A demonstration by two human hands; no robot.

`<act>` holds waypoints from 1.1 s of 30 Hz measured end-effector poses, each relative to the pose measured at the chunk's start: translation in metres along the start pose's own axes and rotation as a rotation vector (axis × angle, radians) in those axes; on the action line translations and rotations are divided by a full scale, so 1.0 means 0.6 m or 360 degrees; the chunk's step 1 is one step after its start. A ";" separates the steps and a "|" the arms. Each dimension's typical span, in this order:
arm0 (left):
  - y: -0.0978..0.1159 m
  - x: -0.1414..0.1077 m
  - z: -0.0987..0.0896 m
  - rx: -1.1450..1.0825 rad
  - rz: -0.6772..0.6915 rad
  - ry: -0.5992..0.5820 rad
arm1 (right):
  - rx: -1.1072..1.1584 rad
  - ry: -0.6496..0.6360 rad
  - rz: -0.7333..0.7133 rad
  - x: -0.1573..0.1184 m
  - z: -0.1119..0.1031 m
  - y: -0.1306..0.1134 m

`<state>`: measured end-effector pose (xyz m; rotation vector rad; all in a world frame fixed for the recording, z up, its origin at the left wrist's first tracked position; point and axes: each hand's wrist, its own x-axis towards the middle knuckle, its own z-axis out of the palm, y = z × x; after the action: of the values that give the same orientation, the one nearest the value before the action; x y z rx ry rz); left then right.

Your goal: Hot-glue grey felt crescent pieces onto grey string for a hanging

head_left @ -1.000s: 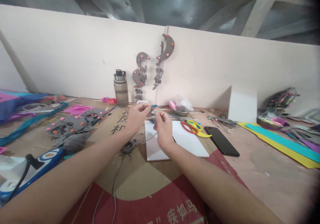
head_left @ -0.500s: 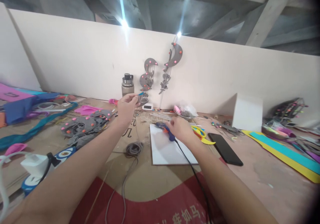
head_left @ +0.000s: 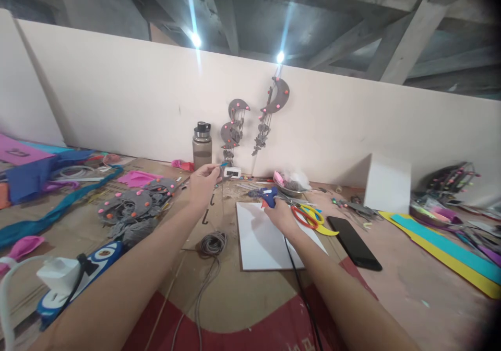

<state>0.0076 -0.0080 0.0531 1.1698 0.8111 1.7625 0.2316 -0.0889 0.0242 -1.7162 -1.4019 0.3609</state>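
My left hand (head_left: 204, 183) is raised over the back of the table, thumb and fingers pinched on a small piece with a teal tip (head_left: 224, 164); its full shape is unclear. My right hand (head_left: 282, 214) is wrapped around a blue glue gun (head_left: 269, 196) with an orange trigger, its nozzle pointing left. The gun is over the far edge of a white board (head_left: 266, 241), and its black cord (head_left: 296, 272) runs toward me. Beside the right hand lie scissors with red handles (head_left: 302, 218) and a yellow-handled pair (head_left: 315, 212). A coil of grey cord (head_left: 213, 243) rests between my arms.
Grey crescent hangings (head_left: 277, 96) with pink and orange dots are against the white wall. A bottle (head_left: 202, 147) and a small white digital device (head_left: 232, 172) stand at the back. To the right lies a black phone (head_left: 354, 242); to the left, a power strip (head_left: 99, 259).
My right hand has moved the glue gun away from me, toward the board's far edge, uncovering the red scissor handles. My left hand stays pinched. The whole view has shifted slightly.
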 end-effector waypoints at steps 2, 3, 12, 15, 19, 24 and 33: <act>-0.005 -0.005 0.001 0.0033 -0.0019 -0.0026 | 0.0176 0.0103 -0.0026 -0.004 0.003 -0.011; -0.006 -0.008 0.002 0.0041 -0.0033 -0.0037 | 0.0266 0.0109 -0.0027 -0.008 0.006 -0.018; -0.004 -0.030 0.021 0.0061 -0.0137 -0.0104 | 0.1000 -0.0025 -0.0310 -0.064 0.031 -0.079; -0.001 -0.035 0.025 0.0055 -0.0151 -0.0118 | 0.0875 -0.0061 -0.0360 -0.070 0.031 -0.077; 0.001 -0.040 0.029 0.0040 -0.0143 -0.0136 | 0.0801 -0.0089 -0.0421 -0.071 0.034 -0.070; -0.002 -0.044 0.034 0.0011 -0.0140 -0.0163 | 0.0764 -0.0072 -0.0439 -0.072 0.040 -0.066; -0.006 -0.045 0.035 0.0065 -0.0081 -0.0200 | 0.0676 -0.0044 -0.0408 -0.074 0.040 -0.066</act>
<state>0.0336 -0.0297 0.0469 1.2627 0.7978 1.6207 0.1748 -0.1188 0.0274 -1.1787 -1.4246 0.4990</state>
